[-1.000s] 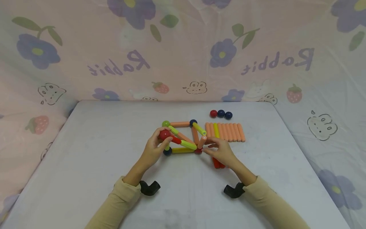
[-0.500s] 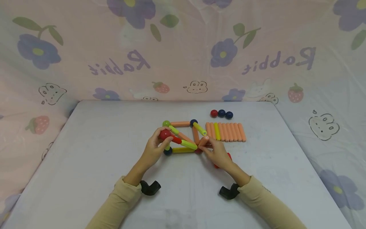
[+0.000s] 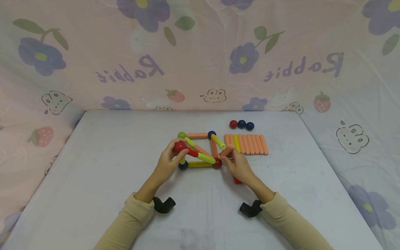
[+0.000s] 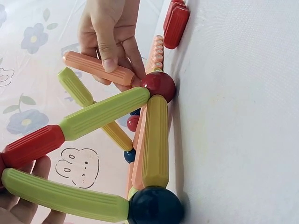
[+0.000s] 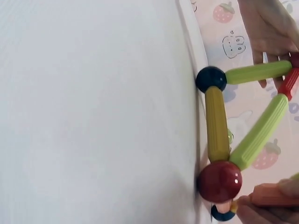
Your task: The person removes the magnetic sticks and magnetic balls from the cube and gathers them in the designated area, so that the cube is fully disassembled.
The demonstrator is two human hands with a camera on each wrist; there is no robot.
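My left hand (image 3: 165, 165) holds a red ball (image 3: 180, 147) at the raised peak of a magnetic stick-and-ball frame. From that ball, a red stick (image 4: 35, 145) joined to a light green stick (image 4: 107, 113) slopes down to a lower red ball (image 5: 219, 182). A curved green stick (image 4: 65, 193) runs from the peak to a dark blue ball (image 4: 155, 206). Between thumb and fingers, my right hand (image 3: 240, 166) pinches an orange stick (image 4: 98, 67), tilted, its near end slightly apart from the lower red ball. A yellow-green stick (image 3: 218, 141) rises from the far blue ball (image 3: 211, 134).
Right of the frame lies a row of several orange sticks (image 3: 252, 144) with one yellow stick (image 3: 236, 143) among them. Behind them sit one red ball (image 3: 233, 124) and two dark blue balls (image 3: 242, 124). Red sticks (image 4: 176, 25) lie partly hidden beside my right hand.
The orange stick, steeply upright at the lower red ball before, now leans right in my right hand, which has closed on it and drawn it off the ball. The left hand stays put.
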